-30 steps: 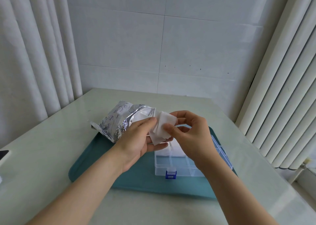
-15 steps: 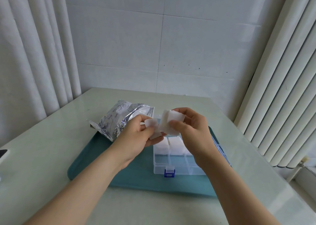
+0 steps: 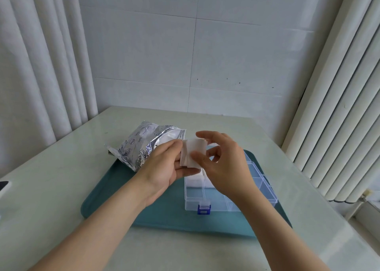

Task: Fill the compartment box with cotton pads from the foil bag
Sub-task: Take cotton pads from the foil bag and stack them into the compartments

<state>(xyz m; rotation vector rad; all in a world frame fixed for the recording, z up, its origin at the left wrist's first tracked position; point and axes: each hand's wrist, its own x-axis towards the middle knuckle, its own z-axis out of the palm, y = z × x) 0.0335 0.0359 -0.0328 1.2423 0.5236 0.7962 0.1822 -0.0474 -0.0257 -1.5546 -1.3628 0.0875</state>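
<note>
A small stack of white cotton pads is held above the clear compartment box, which has a blue latch. My left hand holds the stack from below and the left, thumb on its left edge. My right hand pinches its right side, thumb on the front, fingers arched over the top. White pads lie in the box's far-left compartments, partly hidden by my hands. The open silver foil bag lies on its side to the left, its mouth facing my left hand.
Box and bag sit on a teal tray on a pale green table. White curtains hang at the left, vertical blinds at the right, and a tiled wall stands behind. A dark-edged object lies at the table's left edge.
The pads were split between my two hands; now they are brought together into one stack held by both hands, slightly lower and nearer the box.
</note>
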